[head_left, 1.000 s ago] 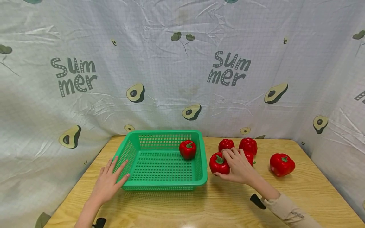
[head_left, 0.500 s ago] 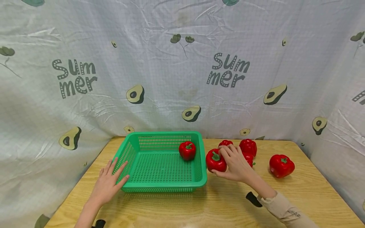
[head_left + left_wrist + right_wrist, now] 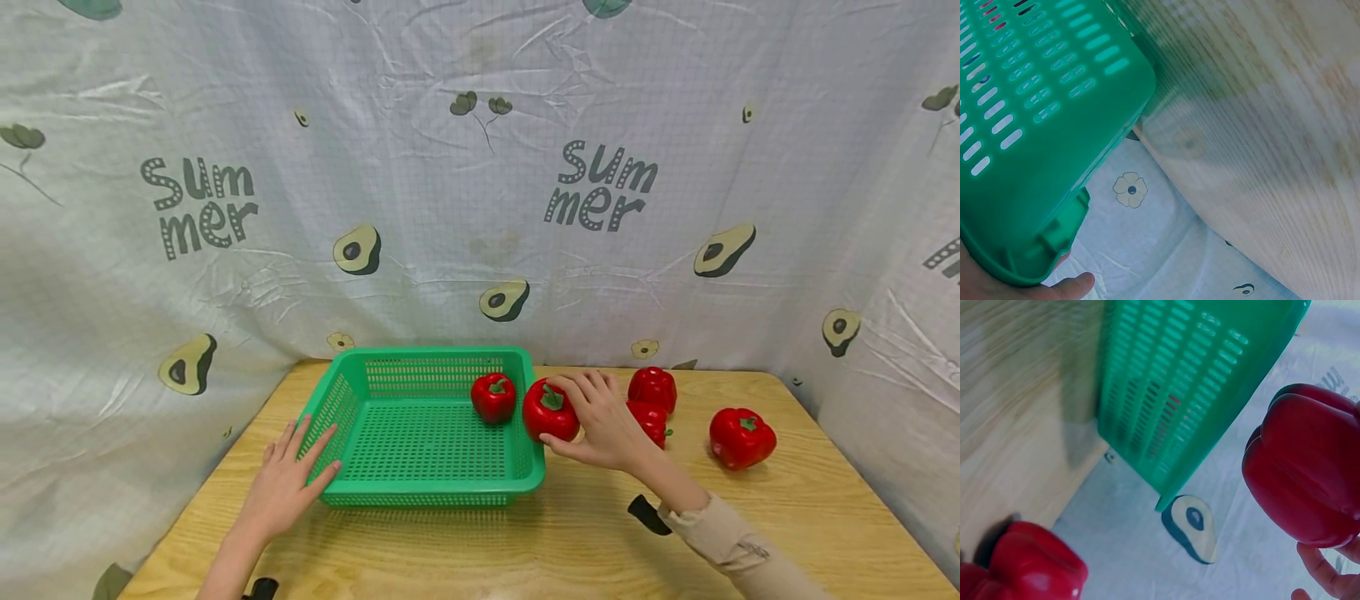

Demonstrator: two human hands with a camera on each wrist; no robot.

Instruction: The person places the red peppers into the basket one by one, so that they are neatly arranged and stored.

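Observation:
My right hand [image 3: 600, 421] grips a red bell pepper [image 3: 550, 411] with a green stem, thumb in front and fingers behind. In the head view that pepper overlaps the right rim of the green plastic basket [image 3: 431, 483]; the right wrist view shows the held pepper [image 3: 1310, 465] beside the basket wall [image 3: 1172, 381], raised off the table. One red bell pepper [image 3: 493, 398] lies in the basket at its right side. My left hand [image 3: 281, 483] rests on the basket's left front corner, fingers spread and fairly straight.
Right of the basket lie red bell peppers: one at the back [image 3: 652, 389], one partly behind my right hand [image 3: 649, 422], and one farther right [image 3: 741, 437]. All sit on a wooden table [image 3: 480, 550]. A printed curtain [image 3: 420, 167] hangs close behind the table.
My right hand has carried the gripped bell pepper leftward and slightly up, from beside the basket to its right rim. My left hand and the basket stay put.

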